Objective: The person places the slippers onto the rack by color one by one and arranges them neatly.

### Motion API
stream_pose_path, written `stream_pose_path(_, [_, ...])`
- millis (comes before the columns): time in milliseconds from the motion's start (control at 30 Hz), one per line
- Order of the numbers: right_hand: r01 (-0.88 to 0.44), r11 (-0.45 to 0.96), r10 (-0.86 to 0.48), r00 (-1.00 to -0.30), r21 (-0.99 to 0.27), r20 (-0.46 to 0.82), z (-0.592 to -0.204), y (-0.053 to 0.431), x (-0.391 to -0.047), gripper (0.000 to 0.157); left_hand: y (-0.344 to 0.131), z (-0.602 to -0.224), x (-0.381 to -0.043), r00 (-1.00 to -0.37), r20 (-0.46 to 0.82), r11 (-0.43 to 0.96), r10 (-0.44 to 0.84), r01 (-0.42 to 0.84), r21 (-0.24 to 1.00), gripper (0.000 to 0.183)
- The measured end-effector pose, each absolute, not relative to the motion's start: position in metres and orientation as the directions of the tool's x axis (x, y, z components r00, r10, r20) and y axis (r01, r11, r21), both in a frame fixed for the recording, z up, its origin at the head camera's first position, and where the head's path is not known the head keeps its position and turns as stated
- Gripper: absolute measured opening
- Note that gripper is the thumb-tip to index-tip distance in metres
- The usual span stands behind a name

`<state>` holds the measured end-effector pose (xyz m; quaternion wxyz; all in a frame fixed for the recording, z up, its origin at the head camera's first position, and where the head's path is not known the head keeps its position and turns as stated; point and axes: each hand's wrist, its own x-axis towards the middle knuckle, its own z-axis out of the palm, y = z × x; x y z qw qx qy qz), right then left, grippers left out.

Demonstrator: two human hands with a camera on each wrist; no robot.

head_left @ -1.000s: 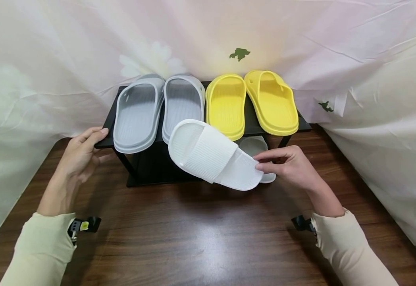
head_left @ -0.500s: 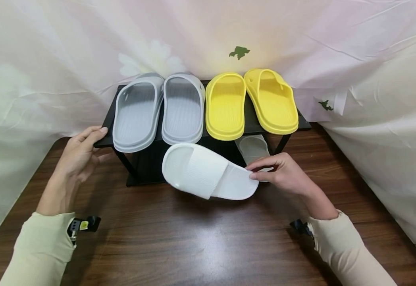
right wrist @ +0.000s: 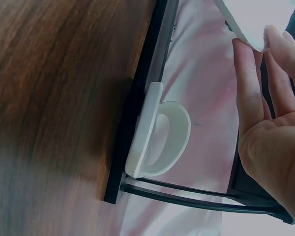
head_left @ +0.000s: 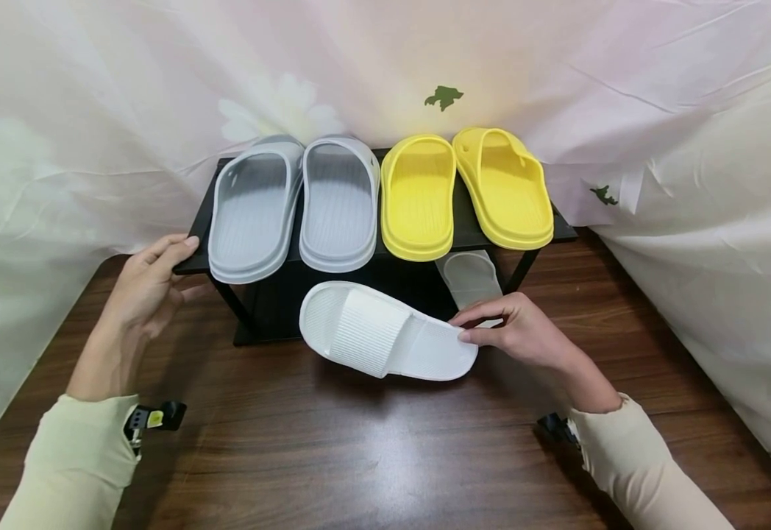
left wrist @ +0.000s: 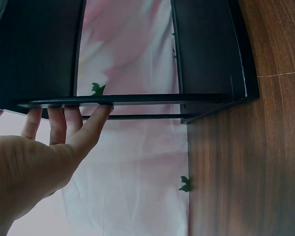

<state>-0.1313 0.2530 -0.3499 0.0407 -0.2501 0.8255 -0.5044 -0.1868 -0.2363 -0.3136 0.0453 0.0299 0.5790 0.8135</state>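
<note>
In the head view my right hand (head_left: 524, 331) pinches the heel of a white slide slipper (head_left: 368, 331), its strap side up and toe pointing left. The slipper hangs in front of the black shoe rack (head_left: 200, 254), apart from it. Its heel shows in the right wrist view above the fingers (right wrist: 248, 83). At the rack's left end my left hand (head_left: 143, 287) grips the top shelf's edge. In the left wrist view those fingertips (left wrist: 105, 109) meet the side bar. A matching slipper (right wrist: 174, 140) lies on the lower shelf's right end, partly hidden in the head view.
On the top shelf stand two grey clogs (head_left: 249, 221) at left and two yellow clogs (head_left: 418, 199) at right, side by side. A pale flowered cloth (head_left: 385, 59) hangs behind and at both sides. Brown wood-look floor (head_left: 293, 456) spreads in front.
My right hand has moved down and slightly left with the white slipper, from over the top shelf's front edge to lower in front of the rack. My left hand stays put.
</note>
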Motion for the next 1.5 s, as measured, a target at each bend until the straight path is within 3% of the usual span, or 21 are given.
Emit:
stream_pose_path(633, [-0.185, 0.428, -0.32, -0.946, -0.884, 0.044, -0.359, 0.251, -0.13, 0.017, -0.238, -0.315, -0.187, -0.994, -0.001, -0.335, 0.11, -0.038, 0.942, 0.013])
stream_pose_path(1300, [0.053, 0.28, -0.004, -0.998, -0.959, -0.057, -0.375, 0.234, -0.136, 0.031, -0.236, -0.317, -0.189, -0.993, 0.005, -0.344, 0.114, -0.035, 0.938, 0.012])
stream_pose_path(1500, [0.127, 0.208, 0.032, -0.992, -0.97, -0.123, -0.376, 0.231, -0.139, 0.034, -0.236, -0.317, -0.189, -0.994, 0.006, -0.347, 0.113, -0.034, 0.937, 0.013])
